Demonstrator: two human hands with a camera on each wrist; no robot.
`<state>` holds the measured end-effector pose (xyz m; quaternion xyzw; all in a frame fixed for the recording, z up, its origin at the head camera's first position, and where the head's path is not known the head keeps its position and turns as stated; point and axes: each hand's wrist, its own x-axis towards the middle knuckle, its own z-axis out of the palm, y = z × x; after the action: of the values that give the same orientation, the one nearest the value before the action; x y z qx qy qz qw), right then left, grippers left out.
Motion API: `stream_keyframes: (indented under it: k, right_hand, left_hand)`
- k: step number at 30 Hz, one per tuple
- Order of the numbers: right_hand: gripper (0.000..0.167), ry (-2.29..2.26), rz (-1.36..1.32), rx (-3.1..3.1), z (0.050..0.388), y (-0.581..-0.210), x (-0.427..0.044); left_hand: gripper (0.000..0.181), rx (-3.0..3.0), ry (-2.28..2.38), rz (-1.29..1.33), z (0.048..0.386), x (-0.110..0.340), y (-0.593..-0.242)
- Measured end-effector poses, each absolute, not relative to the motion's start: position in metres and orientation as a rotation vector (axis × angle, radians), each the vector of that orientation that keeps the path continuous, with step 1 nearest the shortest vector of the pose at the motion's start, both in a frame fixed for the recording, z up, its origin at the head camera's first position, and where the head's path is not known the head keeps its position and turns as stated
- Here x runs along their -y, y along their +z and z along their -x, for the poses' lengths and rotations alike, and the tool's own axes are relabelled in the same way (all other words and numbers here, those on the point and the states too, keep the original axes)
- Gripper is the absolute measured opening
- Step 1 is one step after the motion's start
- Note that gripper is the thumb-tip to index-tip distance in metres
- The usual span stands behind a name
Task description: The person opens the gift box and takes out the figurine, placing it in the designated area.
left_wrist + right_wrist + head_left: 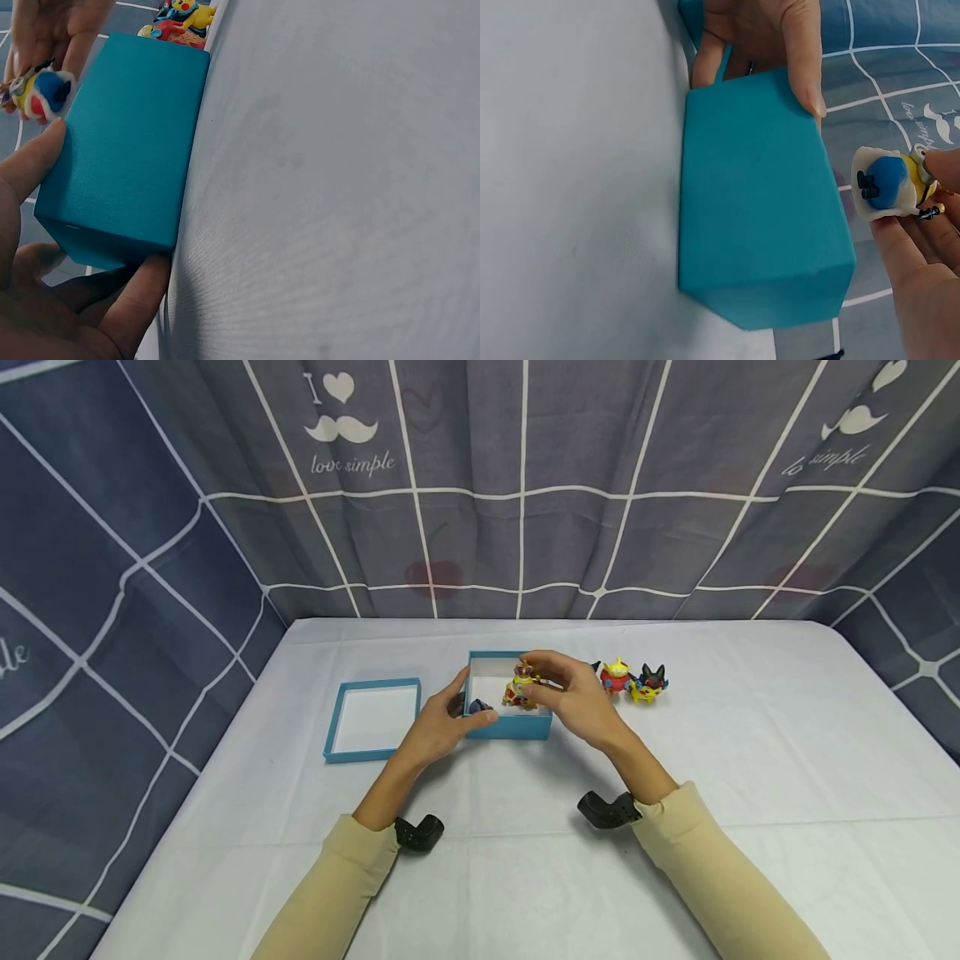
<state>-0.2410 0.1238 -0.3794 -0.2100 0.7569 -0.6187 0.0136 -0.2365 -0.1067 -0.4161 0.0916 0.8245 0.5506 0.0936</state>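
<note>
Right hand pinches the crowned figurine just above the open blue box. Long axis roughly vertical, crown up (feet toward the box). Right hand angled in from the right, fingers leftward; left hand grips box's left end, thumb at near rim.

So my left hand's gripping one end of the teal box, right hand's holding a figure beside it, more toys near the far end.
</note>
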Motion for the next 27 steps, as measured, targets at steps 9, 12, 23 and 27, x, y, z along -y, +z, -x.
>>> stream_keyframes:
  k: [9, 12, 23, 27]
  right_hand:
    - [0.041, -1.892, 0.595, -2.436, 0.238, -0.382, -0.141]
    - [0.041, -1.881, 0.589, -2.462, 0.237, -0.383, -0.146]
    - [0.039, -1.881, 0.597, -2.513, 0.232, -0.390, -0.163]
    - [0.039, -1.888, 0.590, -2.522, 0.231, -0.391, -0.167]
  left_hand:
    - [0.090, -2.448, 1.630, -0.249, 0.236, 0.105, -0.416]
    - [0.089, -2.446, 1.636, -0.256, 0.236, 0.105, -0.416]
    - [0.091, -2.441, 1.636, -0.252, 0.237, 0.105, -0.417]
    - [0.091, -2.444, 1.626, -0.250, 0.236, 0.106, -0.416]
